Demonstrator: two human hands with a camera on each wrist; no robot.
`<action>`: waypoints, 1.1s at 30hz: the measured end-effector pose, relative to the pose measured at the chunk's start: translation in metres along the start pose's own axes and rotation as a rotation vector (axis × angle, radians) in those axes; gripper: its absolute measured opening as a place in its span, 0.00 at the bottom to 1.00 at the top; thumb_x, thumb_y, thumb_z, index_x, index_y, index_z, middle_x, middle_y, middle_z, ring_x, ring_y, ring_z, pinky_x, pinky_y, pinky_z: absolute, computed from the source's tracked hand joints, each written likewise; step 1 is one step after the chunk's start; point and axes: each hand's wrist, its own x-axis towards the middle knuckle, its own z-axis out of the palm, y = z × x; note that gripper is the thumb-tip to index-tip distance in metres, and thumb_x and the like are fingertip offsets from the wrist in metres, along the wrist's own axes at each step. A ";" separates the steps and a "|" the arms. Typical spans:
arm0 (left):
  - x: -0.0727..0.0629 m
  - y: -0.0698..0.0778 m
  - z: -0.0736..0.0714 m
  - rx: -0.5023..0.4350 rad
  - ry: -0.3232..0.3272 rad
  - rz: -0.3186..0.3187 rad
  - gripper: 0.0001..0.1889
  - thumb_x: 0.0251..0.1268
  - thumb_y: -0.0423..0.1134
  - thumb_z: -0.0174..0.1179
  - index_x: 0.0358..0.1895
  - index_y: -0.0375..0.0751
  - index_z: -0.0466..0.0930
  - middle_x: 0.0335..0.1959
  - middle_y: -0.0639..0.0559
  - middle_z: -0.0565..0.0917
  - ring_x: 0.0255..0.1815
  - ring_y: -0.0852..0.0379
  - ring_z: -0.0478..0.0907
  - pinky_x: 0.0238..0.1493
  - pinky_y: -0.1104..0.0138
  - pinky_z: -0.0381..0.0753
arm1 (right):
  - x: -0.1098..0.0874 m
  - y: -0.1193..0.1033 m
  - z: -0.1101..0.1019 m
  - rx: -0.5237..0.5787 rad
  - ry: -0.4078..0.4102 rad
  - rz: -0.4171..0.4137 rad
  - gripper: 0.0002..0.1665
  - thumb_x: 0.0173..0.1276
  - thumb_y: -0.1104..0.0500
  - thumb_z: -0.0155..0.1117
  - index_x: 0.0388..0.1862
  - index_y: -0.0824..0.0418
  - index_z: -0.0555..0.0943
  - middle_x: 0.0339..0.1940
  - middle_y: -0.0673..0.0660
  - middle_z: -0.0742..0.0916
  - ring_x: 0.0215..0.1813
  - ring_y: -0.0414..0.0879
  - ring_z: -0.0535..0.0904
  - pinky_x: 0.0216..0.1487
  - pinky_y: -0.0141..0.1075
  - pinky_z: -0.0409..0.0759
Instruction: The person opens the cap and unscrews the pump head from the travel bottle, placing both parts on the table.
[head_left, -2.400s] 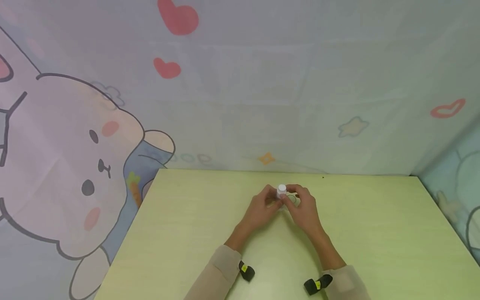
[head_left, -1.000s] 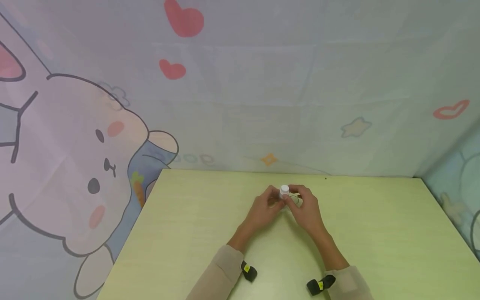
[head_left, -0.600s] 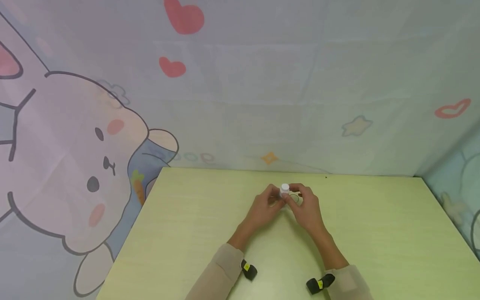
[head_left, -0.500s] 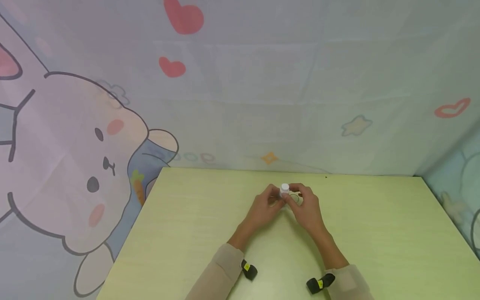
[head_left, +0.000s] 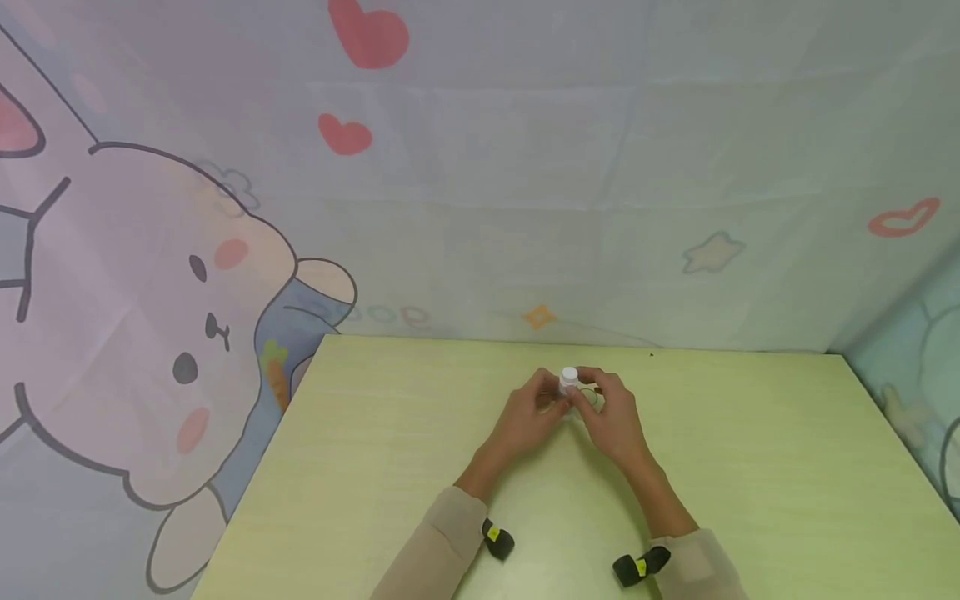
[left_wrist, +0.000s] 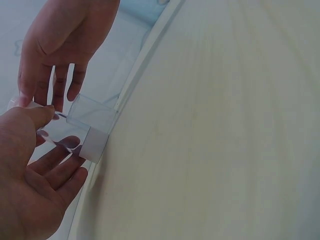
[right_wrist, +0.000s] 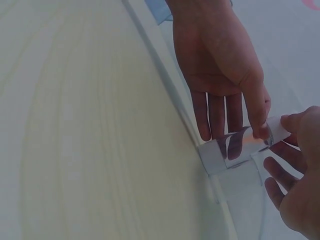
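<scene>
1. The small bottle (right_wrist: 250, 147) is upright near the far edge of the table (head_left: 337, 433), between the 2 hands. Its middle is clear, its lower end white, and it wears a white cap (head_left: 570, 372). Whether its base touches the table, I cannot tell.
2. The left hand (head_left: 527, 421) is partly closed, thumb set against the upper part of the bottle; at least 3 of its fingers reach down along the far side, fairly straight, and show through the clear wall.
3. The right hand (head_left: 613, 425) has its thumb and at least 1 finger pinching the bottle near the top; whether on the cap or just under it is hard to tell. Other fingers sit loosely bent, away from the bottle.
4. A clear cup (right_wrist: 242, 182) is just beside the bottle, on the right hand's side.
5. The bottle looks light and stiff, probably smooth plastic, so it could slip or turn under a loose pinch. I judge it not very fragile.
6. The clear middle seems best for a steady hold, with the cap left for the other hand's fingertips. The cup looks light and easily knocked, so low fingers need care.
</scene>
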 end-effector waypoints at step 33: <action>0.000 0.000 0.000 0.007 0.002 -0.019 0.10 0.80 0.45 0.64 0.55 0.50 0.75 0.58 0.51 0.86 0.63 0.55 0.83 0.67 0.63 0.81 | 0.001 0.001 0.003 0.001 0.034 -0.014 0.18 0.78 0.59 0.69 0.60 0.67 0.82 0.55 0.63 0.88 0.58 0.61 0.80 0.59 0.60 0.81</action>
